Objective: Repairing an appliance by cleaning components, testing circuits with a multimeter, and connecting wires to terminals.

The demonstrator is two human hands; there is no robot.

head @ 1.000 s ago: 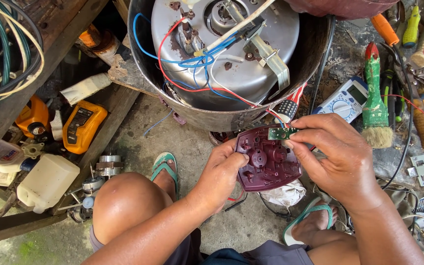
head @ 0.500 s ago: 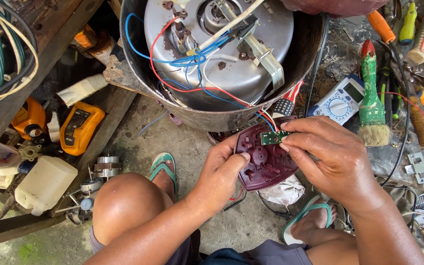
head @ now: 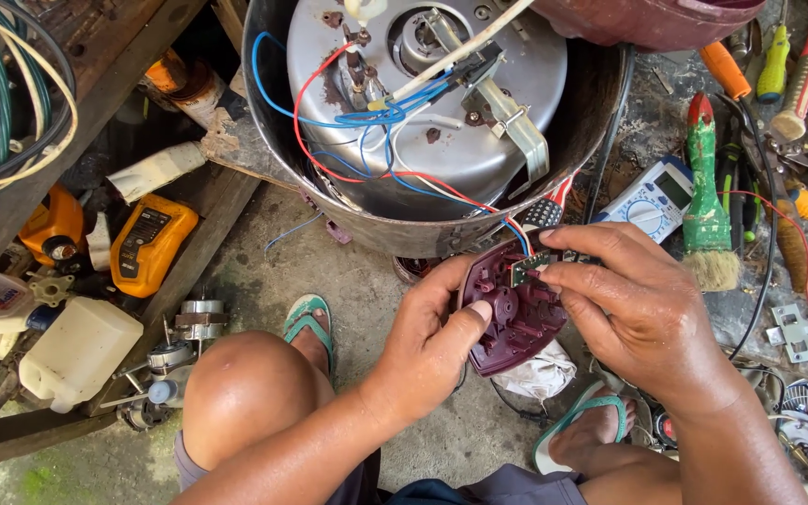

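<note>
My left hand (head: 427, 351) grips a maroon plastic panel (head: 514, 313) from its left side, thumb pressed on its inner face. My right hand (head: 633, 313) covers the panel's right side, and its fingertips pinch a small green circuit board (head: 527, 269) at the panel's top edge. Red, blue and white wires (head: 367, 140) run from that board up into an upturned round metal cooker body (head: 427, 103) just above the hands. The cooker's underside shows a bracket and a central disc.
A white multimeter (head: 652, 198) and a green-handled brush (head: 706, 192) lie right of the cooker, with screwdrivers (head: 776, 51) beyond. An orange meter (head: 147, 243) and a white plastic jug (head: 77, 351) sit at left. My knee (head: 250, 393) and sandalled feet are below.
The view has shifted slightly. My hands stay on the panel, the right fingers working at the small board; the panel has tilted a little.
</note>
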